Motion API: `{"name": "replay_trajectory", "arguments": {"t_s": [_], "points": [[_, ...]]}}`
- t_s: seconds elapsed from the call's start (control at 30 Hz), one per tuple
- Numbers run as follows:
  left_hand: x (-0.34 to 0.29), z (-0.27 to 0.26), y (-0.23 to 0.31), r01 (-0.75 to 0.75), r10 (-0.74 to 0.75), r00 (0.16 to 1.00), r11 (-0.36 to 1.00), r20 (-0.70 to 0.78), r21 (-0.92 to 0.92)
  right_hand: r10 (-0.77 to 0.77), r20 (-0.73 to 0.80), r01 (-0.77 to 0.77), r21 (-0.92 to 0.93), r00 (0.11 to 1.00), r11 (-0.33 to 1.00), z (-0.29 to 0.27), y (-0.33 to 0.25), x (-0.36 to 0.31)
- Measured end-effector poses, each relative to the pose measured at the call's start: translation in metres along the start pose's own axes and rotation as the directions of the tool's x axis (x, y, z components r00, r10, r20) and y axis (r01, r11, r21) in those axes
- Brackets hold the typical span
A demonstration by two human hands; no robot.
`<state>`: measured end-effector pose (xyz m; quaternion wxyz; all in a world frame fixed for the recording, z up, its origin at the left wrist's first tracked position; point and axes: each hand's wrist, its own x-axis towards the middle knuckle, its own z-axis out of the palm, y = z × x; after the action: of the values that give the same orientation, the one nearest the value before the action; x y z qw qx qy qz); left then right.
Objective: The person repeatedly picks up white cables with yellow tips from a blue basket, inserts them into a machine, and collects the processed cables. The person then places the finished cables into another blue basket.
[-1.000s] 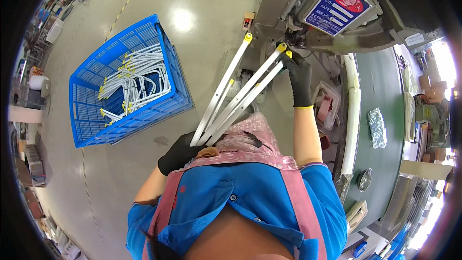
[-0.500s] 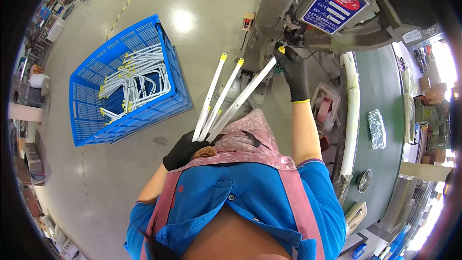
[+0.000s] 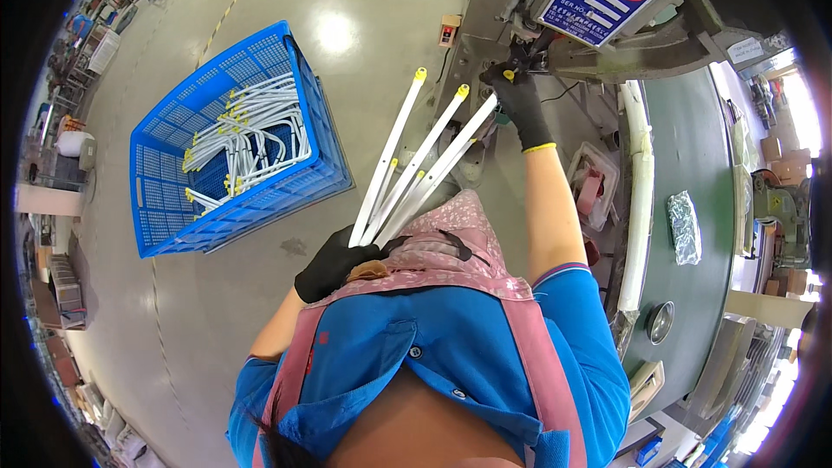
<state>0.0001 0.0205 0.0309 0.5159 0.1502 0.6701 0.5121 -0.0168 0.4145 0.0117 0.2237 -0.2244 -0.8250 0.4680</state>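
Observation:
In a black glove, my left hand (image 3: 336, 267) is closed round the lower ends of several white metal tubes (image 3: 392, 152) with yellow caps, held fanned out before the apron. My right hand (image 3: 518, 102), gloved too, reaches up beneath the head of a grey machine (image 3: 607, 61). Its fingers are closed at the upper end of the rightmost tube (image 3: 459, 140), whose yellow cap shows among them. That tube slants from my left hand to the machine. The exact contact of its tip with the machine is hidden by the glove.
A blue plastic crate (image 3: 328, 152) on the floor to the left holds several bent white tubes (image 3: 251, 134). To the right runs a green-topped bench (image 3: 689, 156) with a silvery plastic packet (image 3: 685, 227) and a round metal dish (image 3: 660, 322). A small switch box (image 3: 449, 31) sits by the machine.
My right hand has moved up slightly toward the machine with the tube's end. The tubes in my left hand have shifted up and to the right.

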Motion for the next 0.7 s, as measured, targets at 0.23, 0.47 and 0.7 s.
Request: {"name": "replay_trajectory", "arguments": {"t_s": [0.23, 0.47, 0.7], "points": [[-0.020, -0.005, 0.016, -0.032, 0.036, 0.999, 0.992, 0.029, -0.126, 0.068, 0.057, -0.086, 0.460, 0.996, 0.884, 0.007, 0.023, -0.006], [-0.023, -0.010, 0.015, 0.083, -0.082, 0.996, 0.996, 0.034, -0.037, 0.029, 0.128, -0.083, 0.440, 0.991, 0.894, 0.015, 0.059, -0.002], [-0.020, -0.007, 0.006, 0.009, -0.008, 1.000, 0.994, 0.009, -0.112, 0.152, 0.139, -0.185, 0.273, 0.979, 0.944, 0.015, 0.045, -0.012]]}}
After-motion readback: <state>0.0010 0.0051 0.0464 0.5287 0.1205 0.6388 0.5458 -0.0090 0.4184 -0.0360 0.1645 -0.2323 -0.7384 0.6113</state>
